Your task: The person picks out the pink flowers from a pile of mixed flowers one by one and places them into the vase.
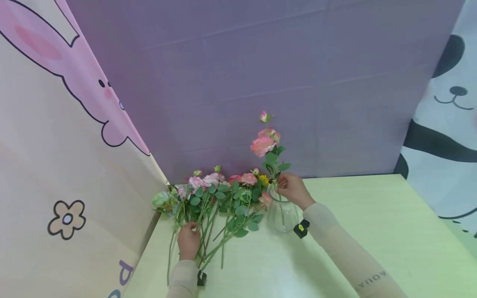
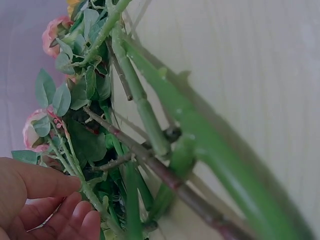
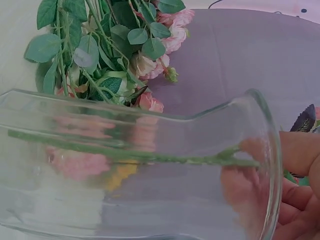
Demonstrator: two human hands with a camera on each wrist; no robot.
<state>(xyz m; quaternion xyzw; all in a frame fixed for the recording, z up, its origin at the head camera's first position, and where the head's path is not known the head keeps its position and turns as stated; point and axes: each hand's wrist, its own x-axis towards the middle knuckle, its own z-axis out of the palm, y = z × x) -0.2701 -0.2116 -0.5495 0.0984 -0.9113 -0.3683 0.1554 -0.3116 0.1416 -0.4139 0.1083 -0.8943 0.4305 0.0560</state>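
In the head view my right hand (image 1: 294, 191) pinches the stem of an upright pink rose (image 1: 263, 145) at the mouth of a clear glass vase (image 1: 282, 223). Through the glass, the right wrist view shows the green stem (image 3: 150, 157) reaching down inside the vase. My left hand (image 1: 189, 242) is at the lower part of a pile of artificial flowers (image 1: 220, 194). Its thumb and fingers (image 2: 55, 182) pinch a thin green stem (image 2: 90, 192) among the others. Thicker green stems (image 2: 200, 132) and a brown one cross close to the left wrist camera.
The pile has pink, red and yellow blooms, with heads toward the purple back cloth (image 1: 231, 82) and stems pointing to the front. A pale green flower (image 1: 161, 200) lies at its left end. Pale table surface (image 1: 372, 231) extends right of the vase. A rabbit-print cloth (image 1: 89, 165) borders the left.
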